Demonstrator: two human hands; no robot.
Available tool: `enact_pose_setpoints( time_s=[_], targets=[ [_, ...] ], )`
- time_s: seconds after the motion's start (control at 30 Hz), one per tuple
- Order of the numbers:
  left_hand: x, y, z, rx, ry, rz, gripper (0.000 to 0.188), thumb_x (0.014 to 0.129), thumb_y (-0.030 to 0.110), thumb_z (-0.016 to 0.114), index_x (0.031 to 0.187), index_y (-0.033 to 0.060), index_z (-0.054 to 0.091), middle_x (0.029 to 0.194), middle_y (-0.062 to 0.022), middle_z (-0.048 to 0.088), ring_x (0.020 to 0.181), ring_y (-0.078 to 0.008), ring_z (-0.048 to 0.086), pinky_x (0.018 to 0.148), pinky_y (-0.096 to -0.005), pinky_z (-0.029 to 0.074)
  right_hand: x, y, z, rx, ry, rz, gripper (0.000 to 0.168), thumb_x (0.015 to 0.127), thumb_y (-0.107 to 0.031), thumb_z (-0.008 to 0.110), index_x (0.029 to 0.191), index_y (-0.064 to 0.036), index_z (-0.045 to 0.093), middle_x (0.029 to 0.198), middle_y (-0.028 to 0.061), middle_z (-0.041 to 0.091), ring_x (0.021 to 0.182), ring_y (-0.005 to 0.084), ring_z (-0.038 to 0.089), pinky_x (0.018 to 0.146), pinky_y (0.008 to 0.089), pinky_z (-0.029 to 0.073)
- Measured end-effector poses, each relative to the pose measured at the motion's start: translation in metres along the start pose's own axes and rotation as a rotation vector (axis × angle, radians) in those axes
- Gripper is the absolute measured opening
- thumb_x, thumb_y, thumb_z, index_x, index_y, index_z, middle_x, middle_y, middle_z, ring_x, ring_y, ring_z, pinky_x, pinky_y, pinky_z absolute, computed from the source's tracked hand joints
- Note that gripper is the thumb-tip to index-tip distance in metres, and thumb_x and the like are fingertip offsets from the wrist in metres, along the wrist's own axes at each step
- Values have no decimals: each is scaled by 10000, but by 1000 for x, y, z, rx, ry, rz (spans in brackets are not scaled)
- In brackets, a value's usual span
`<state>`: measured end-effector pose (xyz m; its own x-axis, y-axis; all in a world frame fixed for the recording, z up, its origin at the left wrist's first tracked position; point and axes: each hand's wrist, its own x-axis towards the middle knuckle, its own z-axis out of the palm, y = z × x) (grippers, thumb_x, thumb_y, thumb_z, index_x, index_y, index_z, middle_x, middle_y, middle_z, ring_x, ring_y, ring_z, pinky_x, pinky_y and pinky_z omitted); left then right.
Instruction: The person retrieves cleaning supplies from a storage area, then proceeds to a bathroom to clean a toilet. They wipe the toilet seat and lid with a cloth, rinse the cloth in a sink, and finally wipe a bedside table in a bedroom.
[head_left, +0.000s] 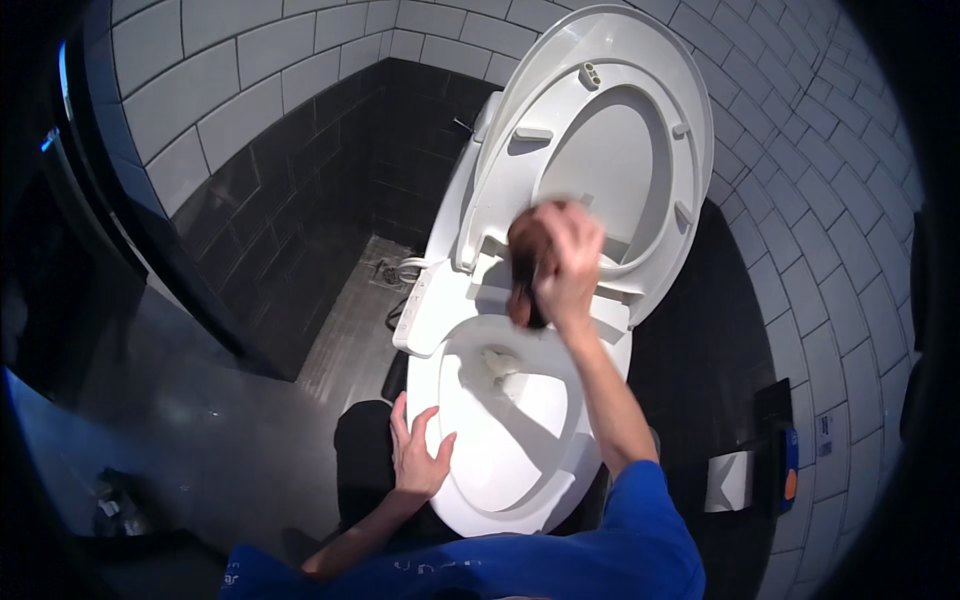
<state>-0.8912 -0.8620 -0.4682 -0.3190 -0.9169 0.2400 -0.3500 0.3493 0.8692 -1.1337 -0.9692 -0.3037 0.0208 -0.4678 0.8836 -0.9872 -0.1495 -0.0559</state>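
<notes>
My right hand grips a brown cloth, blurred by motion, above the back of a white toilet bowl. Behind it stand the raised toilet seat and lid, tilted back. My left hand lies at the front left rim with its fingers spread and nothing in them. A bidet control panel juts from the bowl's left side near the hinges. Inside the bowl, a pale nozzle-like part or patch shows at the back; I cannot tell which.
A toilet paper roll hangs low on the right wall beside a blue and orange object. Dark tiles and a partition edge stand on the left. A hose runs beside the toilet.
</notes>
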Motion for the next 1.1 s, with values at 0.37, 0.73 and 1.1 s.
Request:
enact_pose_setpoints(
  time_s=[0.37, 0.73, 1.1],
  targets=[
    [2, 2, -13, 30, -29, 66, 477, 757, 70, 681, 1186, 1, 484, 1374, -287, 239, 1259, -442, 345, 1010, -469, 333, -43, 12, 52, -289, -149, -216, 256, 764, -123, 569, 1009, -88, 637, 1038, 69, 557, 1296, 284, 390, 965, 587, 305],
    [0, -4, 4, 10, 9, 4, 504, 703, 79, 736, 1157, 32, 522, 1391, -254, 250, 1267, -442, 322, 1020, -474, 326, 0, 128, -131, -403, 243, 197, 560, 756, 25, 560, 1299, -102, 503, 1322, 134, 473, 1180, 330, 476, 989, 424, 410],
    [2, -4, -4, -22, -20, 60, 492, 710, 52, 701, 1160, 11, 508, 1364, -290, 267, 1241, -460, 344, 1001, -492, 332, 154, 64, 65, -304, -112, -57, 277, 734, -373, 703, 913, -163, 717, 984, 62, 620, 909, 347, 533, 713, 442, 513]
  ],
)
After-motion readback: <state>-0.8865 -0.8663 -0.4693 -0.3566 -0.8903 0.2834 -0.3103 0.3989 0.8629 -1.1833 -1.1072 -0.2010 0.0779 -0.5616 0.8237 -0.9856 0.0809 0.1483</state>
